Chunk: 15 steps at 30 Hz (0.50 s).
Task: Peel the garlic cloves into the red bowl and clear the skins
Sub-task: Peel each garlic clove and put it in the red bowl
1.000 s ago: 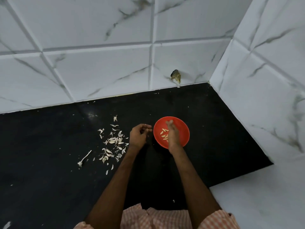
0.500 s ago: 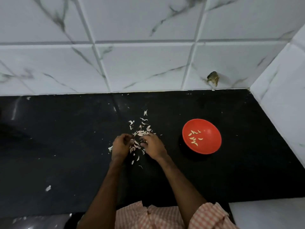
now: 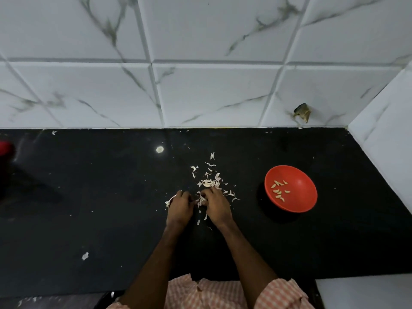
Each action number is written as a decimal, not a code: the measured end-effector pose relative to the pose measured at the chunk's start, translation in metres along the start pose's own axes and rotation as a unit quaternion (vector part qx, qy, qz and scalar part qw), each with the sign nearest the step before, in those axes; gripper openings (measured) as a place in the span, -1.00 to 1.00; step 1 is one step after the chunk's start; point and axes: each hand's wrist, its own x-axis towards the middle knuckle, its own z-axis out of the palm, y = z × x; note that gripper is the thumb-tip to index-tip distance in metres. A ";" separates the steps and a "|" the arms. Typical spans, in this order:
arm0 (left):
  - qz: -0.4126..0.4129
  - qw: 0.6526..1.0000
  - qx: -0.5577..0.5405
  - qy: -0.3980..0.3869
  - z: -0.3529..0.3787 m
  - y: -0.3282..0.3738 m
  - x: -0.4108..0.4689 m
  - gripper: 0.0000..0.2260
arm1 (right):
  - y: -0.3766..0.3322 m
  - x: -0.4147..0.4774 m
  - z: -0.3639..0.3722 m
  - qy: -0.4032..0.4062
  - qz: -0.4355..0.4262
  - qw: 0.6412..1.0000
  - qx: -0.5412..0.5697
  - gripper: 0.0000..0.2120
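Observation:
A red bowl [image 3: 298, 201] sits on the black counter at the right, holding several peeled garlic cloves [image 3: 279, 191]. A scatter of pale garlic skins [image 3: 210, 178] lies in the middle of the counter. My left hand [image 3: 179, 207] and my right hand [image 3: 217, 205] rest side by side on the near edge of that scatter, fingers curled down over the skins. Skins show between the two hands and a pale piece sticks out at the left of my left hand. What lies under the palms is hidden.
The black counter [image 3: 89, 197] ends at white marble tiles behind and at a tiled side wall on the right. A red object [image 3: 5, 148] shows at the far left edge. One stray skin [image 3: 85, 256] lies near the front left.
My right hand left the red bowl and both hands moved left onto the pile of skins. The view has swung left, so the bowl now appears further right.

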 end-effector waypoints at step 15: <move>-0.014 0.988 -0.153 -0.018 -0.023 -0.007 0.006 -0.88 | -0.018 -0.016 -0.001 0.108 0.195 0.958 0.183 -0.92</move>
